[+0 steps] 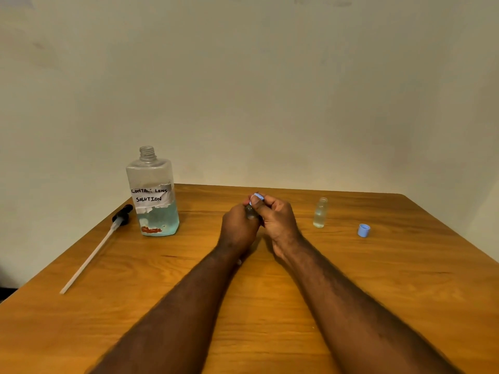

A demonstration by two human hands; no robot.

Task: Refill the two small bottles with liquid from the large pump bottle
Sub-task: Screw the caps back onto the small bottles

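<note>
Head view: one small bottle [320, 212] stands filled and uncapped at right; the second bottle [249, 211] is gripped by the left hand [239, 228] while its cap [258, 197] is pinched by the right hand [276, 220].

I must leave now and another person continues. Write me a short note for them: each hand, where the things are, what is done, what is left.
Left hand: grips a small bottle upright at table centre.
Right hand: fingers on that bottle's blue cap; whether it is going on or coming off cannot be told.
Large bottle: far left, open, part full. Its pump lies beside it on the table.
Second small bottle: right, upright, open, holds clear liquid. Its cap lies further right.
Left: cap the open small bottle, refit the pump.
</note>
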